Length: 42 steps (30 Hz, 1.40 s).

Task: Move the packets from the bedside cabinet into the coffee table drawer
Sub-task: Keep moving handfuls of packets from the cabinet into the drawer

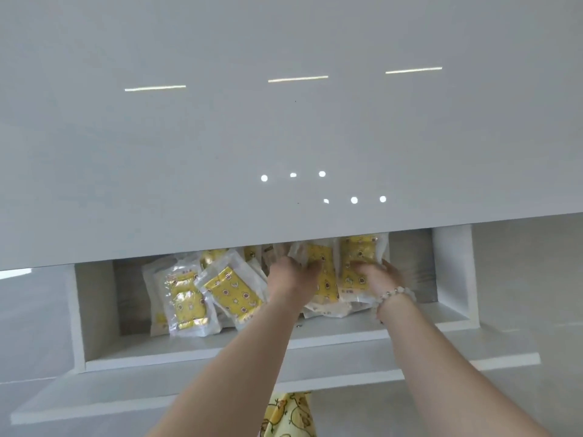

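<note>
The white coffee table drawer stands pulled out under the glossy table top. Several clear packets with yellow printed contents lie inside it. Two of them, one and another, rest loose at the left. My left hand reaches into the middle of the drawer, its fingers closed on a yellow packet. My right hand, with a bead bracelet on its wrist, grips another packet at the right. The backs of both packets are hidden under the table top's edge, and the hands are blurred.
The table top overhangs the back part of the drawer. The drawer's right end wall stands close beside my right hand. A yellow cloth with a duck print shows at the bottom, between my forearms. Pale floor lies on both sides.
</note>
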Tool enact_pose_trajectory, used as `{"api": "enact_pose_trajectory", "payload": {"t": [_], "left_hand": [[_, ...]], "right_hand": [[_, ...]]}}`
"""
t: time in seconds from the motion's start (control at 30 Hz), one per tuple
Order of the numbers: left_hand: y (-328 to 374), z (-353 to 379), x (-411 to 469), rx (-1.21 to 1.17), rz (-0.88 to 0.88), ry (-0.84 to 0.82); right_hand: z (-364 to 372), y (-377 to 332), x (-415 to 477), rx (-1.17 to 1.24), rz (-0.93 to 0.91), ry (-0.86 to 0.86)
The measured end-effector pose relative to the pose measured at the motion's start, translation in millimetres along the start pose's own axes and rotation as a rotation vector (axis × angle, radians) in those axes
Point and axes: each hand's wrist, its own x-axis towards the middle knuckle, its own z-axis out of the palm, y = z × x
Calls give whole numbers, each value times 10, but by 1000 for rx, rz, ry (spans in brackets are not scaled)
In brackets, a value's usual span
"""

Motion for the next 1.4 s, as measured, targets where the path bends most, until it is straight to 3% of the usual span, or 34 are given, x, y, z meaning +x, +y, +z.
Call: {"api": "enact_pose_trajectory", "payload": {"t": [0.17,0.33,0.57,0.63,0.83,0.93,1.2,1.4], "left_hand": [[-88,-174,-75,369,154,74],[-69,-452,-315,571,200,59],[-207,-1459,-1251,1018,498,298],[-244,-1874,-1635,983,539,408],[-533,-3163,-2849,640,594,942],[-700,-3626,-3382,579,620,1203],[-1622,-4157,-4516,503,365,1561],[-2655,-4062,-5130,447,15,1694]], "right_hand": [[-38,-25,-40,-202,-56,158],[-59,-142,-381,-586,-141,272],[-81,-457,-1741,-1000,-621,199],[-62,-683,-2320,-1062,-780,196],[150,-1498,-4149,-1093,-1270,234],[423,-1805,-4926,-1068,-1502,264],[1367,-1654,-6416,-1227,-1971,104],[2027,-1049,-7146,-1368,-2231,-29]]}}
